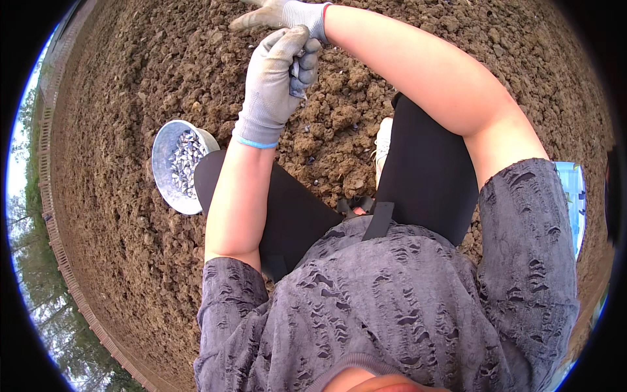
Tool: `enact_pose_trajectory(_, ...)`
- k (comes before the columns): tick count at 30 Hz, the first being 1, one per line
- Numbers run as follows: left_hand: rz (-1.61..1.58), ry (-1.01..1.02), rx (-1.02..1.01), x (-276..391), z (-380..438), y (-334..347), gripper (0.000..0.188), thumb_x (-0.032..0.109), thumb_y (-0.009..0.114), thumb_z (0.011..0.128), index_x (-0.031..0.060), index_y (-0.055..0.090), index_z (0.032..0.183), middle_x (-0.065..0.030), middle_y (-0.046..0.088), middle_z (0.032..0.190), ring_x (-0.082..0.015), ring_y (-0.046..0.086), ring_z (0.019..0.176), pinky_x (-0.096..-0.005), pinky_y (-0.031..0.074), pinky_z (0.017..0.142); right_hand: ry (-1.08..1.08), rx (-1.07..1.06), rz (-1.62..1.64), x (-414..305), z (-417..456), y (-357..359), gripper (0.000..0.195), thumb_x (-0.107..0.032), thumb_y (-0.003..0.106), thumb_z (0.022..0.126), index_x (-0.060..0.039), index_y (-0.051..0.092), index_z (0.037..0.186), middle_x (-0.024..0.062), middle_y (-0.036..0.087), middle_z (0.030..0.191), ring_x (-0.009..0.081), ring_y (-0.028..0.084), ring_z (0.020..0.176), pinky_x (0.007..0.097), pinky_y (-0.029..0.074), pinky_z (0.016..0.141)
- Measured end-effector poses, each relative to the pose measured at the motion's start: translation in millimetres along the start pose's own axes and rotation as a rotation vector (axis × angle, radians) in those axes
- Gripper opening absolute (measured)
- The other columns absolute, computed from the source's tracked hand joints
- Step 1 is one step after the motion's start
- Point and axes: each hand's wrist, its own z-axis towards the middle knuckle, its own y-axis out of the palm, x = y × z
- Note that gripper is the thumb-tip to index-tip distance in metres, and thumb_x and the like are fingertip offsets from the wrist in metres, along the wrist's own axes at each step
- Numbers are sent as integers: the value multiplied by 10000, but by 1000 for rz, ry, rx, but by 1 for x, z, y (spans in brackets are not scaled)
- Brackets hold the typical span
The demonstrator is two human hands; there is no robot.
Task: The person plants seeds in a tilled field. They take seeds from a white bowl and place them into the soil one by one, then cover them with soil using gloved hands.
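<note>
My left hand (281,73), in a grey-white knit glove with a blue cuff edge and dirty fingers, is raised over the soil. Its fingers are curled around some small pale pieces (295,67), seemingly garlic cloves, mostly hidden in the palm. Beyond it my right hand (267,14), in a similar glove with a red cuff edge, reaches across to the left at the top of the view. Its visible fingers are spread and nothing shows in them; the fingertips are partly cut off. A metal-grey bowl (161,161) with many white and purple cloves (187,161) stands beside my left knee.
Loose, clumpy brown soil (122,245) surrounds me, with a few cloves lying on it between my legs. A white shoe (384,147) shows by my right leg. A blue and white bag (570,206) lies at the right. A low fence (63,264) and trees line the left rim.
</note>
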Motion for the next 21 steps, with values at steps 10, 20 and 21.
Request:
enact_pose_trajectory(10, 211, 50, 29, 8, -28, 8, 388, 421, 600, 1059, 44, 670, 1009, 25, 558, 688, -30, 470, 530, -175, 338, 448, -132, 151, -1051, -48, -8, -18, 327, -140, 578, 853, -117, 809, 1083, 199, 760, 918, 338, 743, 808, 432, 595, 774)
enact_pose_trajectory(20, -50, -198, 337, 0, -22, -78, 410, 442, 524, 1088, 42, 604, 1129, -32, 580, 752, -95, 501, 552, -187, 358, 424, 87, -112, -746, -58, -81, -23, 512, -470, 734, 927, -129, 714, 1309, 104, 760, 1170, 230, 721, 1044, 370, 563, 965)
enact_pose_trajectory(21, -13, -205, 286, -3, -23, -73, 443, 484, 522, 1079, 53, 605, 1134, -25, 582, 755, -96, 519, 561, -188, 371, 431, 172, -169, -631, -69, -92, -22, 584, -474, 735, 918, -102, 669, 1364, 133, 743, 1216, 244, 719, 1098, 373, 555, 1007)
